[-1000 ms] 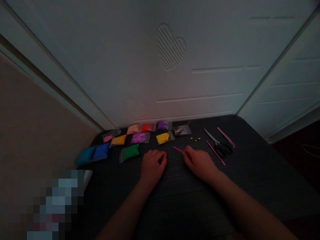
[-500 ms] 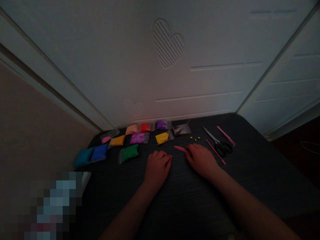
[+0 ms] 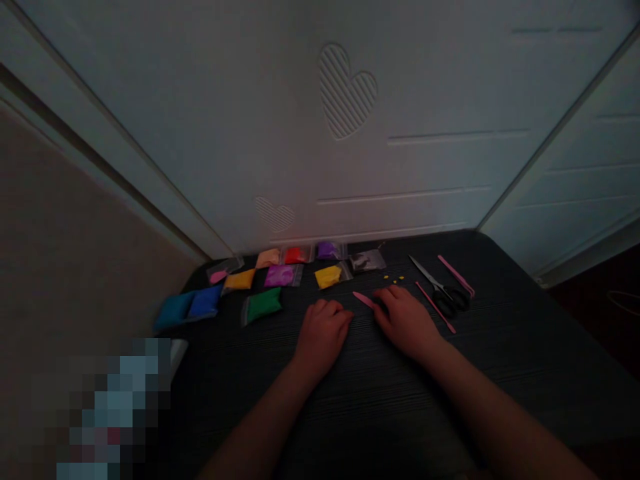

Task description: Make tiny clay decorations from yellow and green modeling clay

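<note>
My right hand (image 3: 405, 320) is closed around a pink plastic modelling knife (image 3: 363, 299), its blade pointing left just above the dark table (image 3: 380, 400). To the left of the blade, my left hand (image 3: 323, 333) rests on the table with thumb and fingers pressed together. Whatever lies at its fingertips is hidden now. Beyond the right hand sit several tiny yellow bits (image 3: 395, 281). A small bag of green modelling clay (image 3: 265, 304) lies left of my left hand, and a bag of yellow clay (image 3: 328, 276) lies behind the knife.
Right of my hands lie a thin pink tool (image 3: 436, 308), black-handled scissors (image 3: 440, 290) and pink tweezers (image 3: 457, 275). More clay bags, including blue (image 3: 205, 302), orange (image 3: 239, 280), magenta (image 3: 280, 275) and purple (image 3: 329, 251), spread across the back left. A white panel with embossed hearts (image 3: 349, 91) stands behind.
The view has shifted slightly, so everything sits a little further right. A small green bit seen at my left fingertips before is no longer visible. The right hand keeps its hold on the knife.
</note>
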`<state>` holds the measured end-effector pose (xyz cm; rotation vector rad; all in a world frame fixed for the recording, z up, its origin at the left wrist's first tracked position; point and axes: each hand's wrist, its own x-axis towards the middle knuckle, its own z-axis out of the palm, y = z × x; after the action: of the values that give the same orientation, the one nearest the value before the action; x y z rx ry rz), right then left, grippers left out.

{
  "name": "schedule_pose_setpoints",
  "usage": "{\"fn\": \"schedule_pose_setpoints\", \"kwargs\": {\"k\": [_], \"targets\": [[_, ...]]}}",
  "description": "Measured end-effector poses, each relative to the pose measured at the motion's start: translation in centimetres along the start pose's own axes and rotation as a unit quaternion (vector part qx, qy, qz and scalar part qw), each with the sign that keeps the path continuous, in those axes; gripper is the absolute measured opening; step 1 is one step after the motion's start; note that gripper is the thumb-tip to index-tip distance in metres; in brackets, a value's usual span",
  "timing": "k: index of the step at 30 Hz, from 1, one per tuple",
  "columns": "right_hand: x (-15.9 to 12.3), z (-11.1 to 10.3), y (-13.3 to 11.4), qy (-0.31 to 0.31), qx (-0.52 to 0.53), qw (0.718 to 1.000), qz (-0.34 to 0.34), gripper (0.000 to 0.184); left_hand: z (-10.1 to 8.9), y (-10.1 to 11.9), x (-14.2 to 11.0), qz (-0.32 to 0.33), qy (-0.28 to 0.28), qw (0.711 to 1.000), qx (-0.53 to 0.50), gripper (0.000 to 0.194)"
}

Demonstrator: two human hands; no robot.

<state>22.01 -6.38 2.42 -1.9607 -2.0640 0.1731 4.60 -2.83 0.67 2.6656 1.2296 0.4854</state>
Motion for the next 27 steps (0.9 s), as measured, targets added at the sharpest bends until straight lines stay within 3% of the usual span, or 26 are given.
{"fn": "schedule_pose_setpoints", "kwargs": {"k": [6,8,10,12,16,18,21,27], "targets": [[0.1,-0.3,-0.4,0.022,0.032,0.999,-0.021,0.025,-0.2,0.2,0.1,-0.007,0.007,0.998,-0.062,0.019],[0.0,-0.5,-0.5,0.033,0.05,0.998,-0.031,0.025,-0.6,0.1,0.1,-0.033,0.021,0.991,-0.128,0.017],[-0.1,-0.7,-0.6,0.053,0.087,0.994,-0.049,0.024,-1.1,0.0,0.0,-0.09,0.019,0.965,-0.247,0.014],[-0.3,-0.8,-0.7,0.073,0.133,0.986,-0.072,0.023,-1.6,-0.2,-0.1,-0.173,0.009,0.893,-0.416,0.013],[-0.5,-0.8,-1.0,0.088,0.181,0.975,-0.094,0.023,-1.8,-0.5,-0.2,-0.288,0.023,0.65,-0.703,0.009],[-0.6,-0.7,-1.2,0.09,0.194,0.971,-0.103,0.023,-1.6,-0.4,-0.2,-0.301,0.015,0.57,-0.764,0.007],[-0.9,-0.4,-1.5,0.091,0.222,0.963,-0.123,0.021,-1.2,-0.3,-0.3,-0.303,-0.011,0.523,-0.796,0.007],[-1.2,-0.1,-2.1,0.074,0.267,0.948,-0.154,0.017,-0.5,-0.2,-0.5,-0.278,-0.054,0.485,-0.828,0.009]]}}
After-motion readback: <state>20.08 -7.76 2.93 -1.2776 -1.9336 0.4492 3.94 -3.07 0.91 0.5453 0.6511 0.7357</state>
